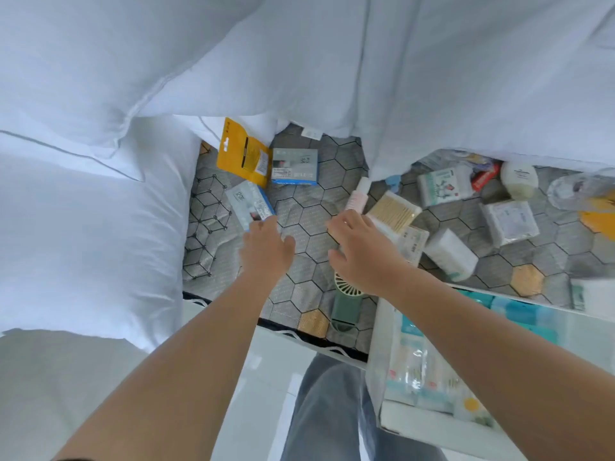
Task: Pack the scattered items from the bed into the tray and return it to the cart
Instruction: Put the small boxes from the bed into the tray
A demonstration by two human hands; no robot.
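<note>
Small items lie scattered on the grey hexagon-patterned mattress [299, 214]. My left hand [266, 251] touches the near edge of a small grey-blue box [248, 202], fingers fairly straight. Behind it lie a second blue box [294, 166] and a yellow card pack [243, 154]. My right hand [362, 251] hovers with spread fingers by a pink bottle [359, 194] and a cotton swab box [394, 209], holding nothing. A green hand fan [346, 301] lies under my right wrist. The white tray [432, 424] at the lower right holds several packets.
White pillows [83, 227] crowd the left and a white duvet [432, 78] is folded back above. Tissue packs [449, 254], a white bottle [519, 179], a red tube [486, 176] and wrapped packs lie to the right. My leg [326, 410] stands at the bed's edge.
</note>
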